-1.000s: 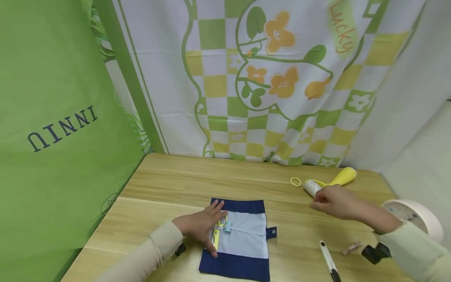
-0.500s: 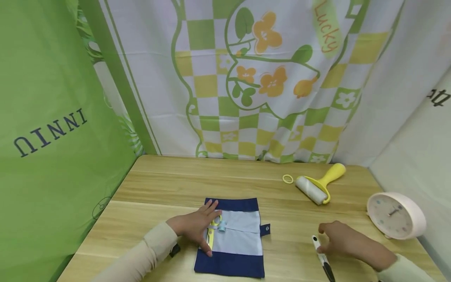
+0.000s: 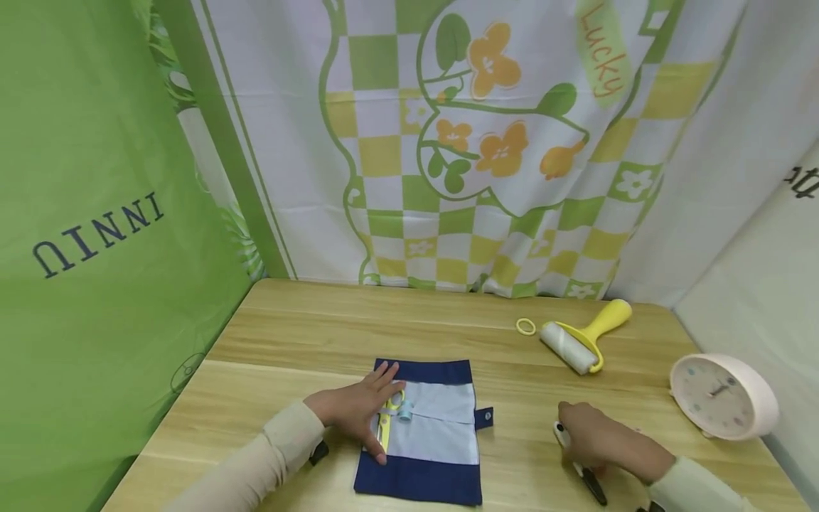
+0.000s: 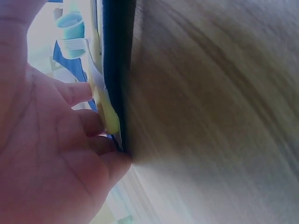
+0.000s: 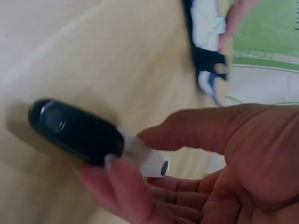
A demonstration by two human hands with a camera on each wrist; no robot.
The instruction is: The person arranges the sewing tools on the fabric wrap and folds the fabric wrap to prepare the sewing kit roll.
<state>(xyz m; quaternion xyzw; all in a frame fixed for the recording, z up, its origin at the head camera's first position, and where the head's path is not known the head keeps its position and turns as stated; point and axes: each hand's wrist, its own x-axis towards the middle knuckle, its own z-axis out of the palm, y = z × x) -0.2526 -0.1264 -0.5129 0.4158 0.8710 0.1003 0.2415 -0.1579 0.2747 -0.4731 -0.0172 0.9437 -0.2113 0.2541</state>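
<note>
My left hand [image 3: 361, 411] rests spread on the left edge of an unfolded navy and pale-grey fabric pouch [image 3: 441, 437]. Beside its fingers, yellow scissors [image 3: 384, 427] and a light-blue thread spool [image 3: 405, 410] lie under a strap on the pouch; the left wrist view shows the spool [image 4: 70, 35] close to the palm. My right hand [image 3: 595, 437] pinches a slim white tool with a black end [image 3: 593, 486], low at the tabletop. In the right wrist view, thumb and fingers hold this black-ended tool [image 5: 77, 130] near its middle; its exact kind is unclear.
Behind the right hand lie a yellow-handled lint roller [image 3: 569, 348] and a yellow ring [image 3: 525, 326]. A pink clock [image 3: 723, 395] stands at the table's right side. The pouch's snap tab [image 3: 484, 417] sticks out toward the right hand. Curtains hang behind the table [image 3: 307, 320].
My right hand has come away from the lint roller toward the front and taken hold of the white and black tool. My left hand stays on the pouch.
</note>
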